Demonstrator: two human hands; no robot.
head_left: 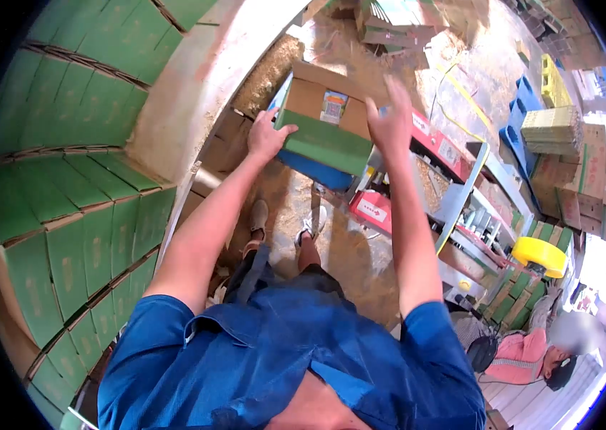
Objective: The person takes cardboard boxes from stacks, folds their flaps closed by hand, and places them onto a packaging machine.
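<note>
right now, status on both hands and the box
Left hand on green box, left side. Right hand blurred, contact unclear. Red machinery close by.

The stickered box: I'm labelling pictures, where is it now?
In the head view, the stickered box is upper centre, between the left hand on its left edge and the right hand beside its right edge.

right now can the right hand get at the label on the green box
Probably yes: the right hand is raised beside the green box and nothing visible seems to block the label; the left hand is at the box's left side.
</note>
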